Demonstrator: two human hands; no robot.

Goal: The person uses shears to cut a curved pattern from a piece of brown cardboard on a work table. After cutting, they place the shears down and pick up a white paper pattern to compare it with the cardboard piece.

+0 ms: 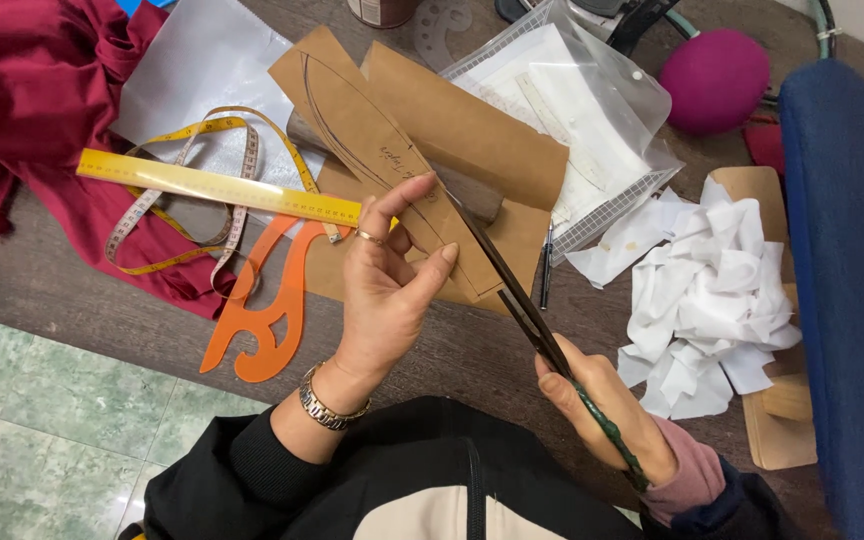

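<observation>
Here's the left hand (384,285), thumb and fingertips pinching the near edge of a brown kraft-paper pattern sheet (452,150) with a long leaf-shaped outline pencilled on it, lying on the dark wooden table (52,280) and partly draped over a brown cylinder. The right hand (602,400) is wrapped closed around the green-wound handles of long dark steel scissors (517,295), blades slightly parted and biting into the sheet's lower edge by the drawn line. That paper looks light and fairly stiff, likely to crease or tear if bent hard, so a hold close beside the cut line seems the sound place to steady it. Just left of the sheet sit a yellow straight ruler (217,187), a looped yellow measuring tape (182,200) and an orange plastic French curve (267,310); maroon fabric (32,90) bunches at the far left. To the right, a heap of white paper offcuts (712,300) and a clear zip pouch of white sheets (572,110).
</observation>
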